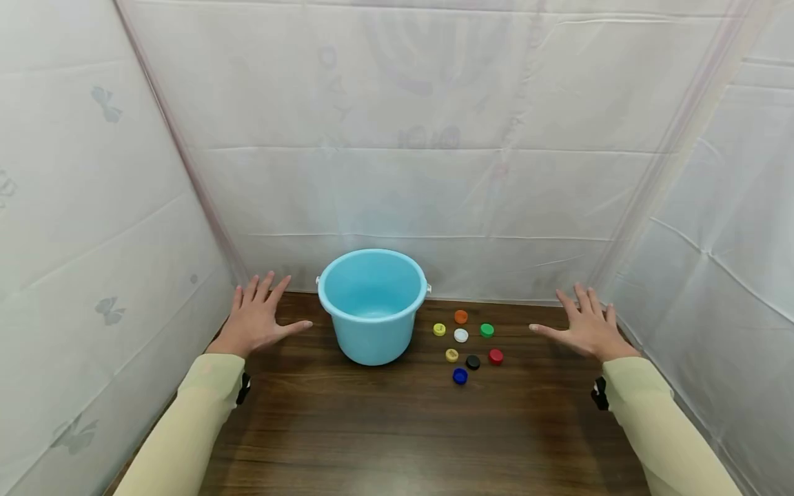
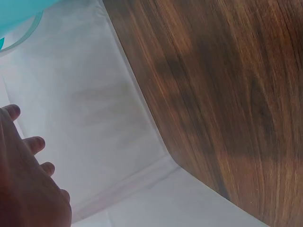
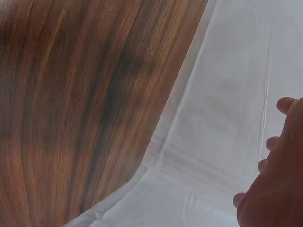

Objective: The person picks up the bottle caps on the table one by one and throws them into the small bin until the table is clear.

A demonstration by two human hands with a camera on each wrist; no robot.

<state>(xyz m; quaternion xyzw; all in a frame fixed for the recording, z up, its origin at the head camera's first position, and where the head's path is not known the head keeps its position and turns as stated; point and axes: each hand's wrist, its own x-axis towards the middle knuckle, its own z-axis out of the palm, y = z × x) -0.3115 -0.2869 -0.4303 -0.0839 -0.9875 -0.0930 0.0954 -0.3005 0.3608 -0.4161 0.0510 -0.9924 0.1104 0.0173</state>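
Observation:
A light blue bucket (image 1: 372, 341) stands upright on the brown wooden table, its inside facing up. To its right lie several small bottle caps: orange (image 1: 461, 316), green (image 1: 486, 331), white (image 1: 461, 335), red (image 1: 495, 356), black (image 1: 473, 362), blue (image 1: 460, 376), and two yellow ones. My left hand (image 1: 257, 320) is spread to the left of the bucket, thumb pointing toward it, holding nothing. Over at the right, my right hand (image 1: 586, 331) has its fingers spread too, apart from the caps. Both wrist views show fingers with nothing in them.
White sheeting with faint prints hangs behind the table (image 1: 372, 427) as a back wall (image 1: 403, 193), and on the left (image 1: 93, 207) and right (image 1: 732, 227). The bucket's rim sits close to the back wall. Each hand is near a side sheet.

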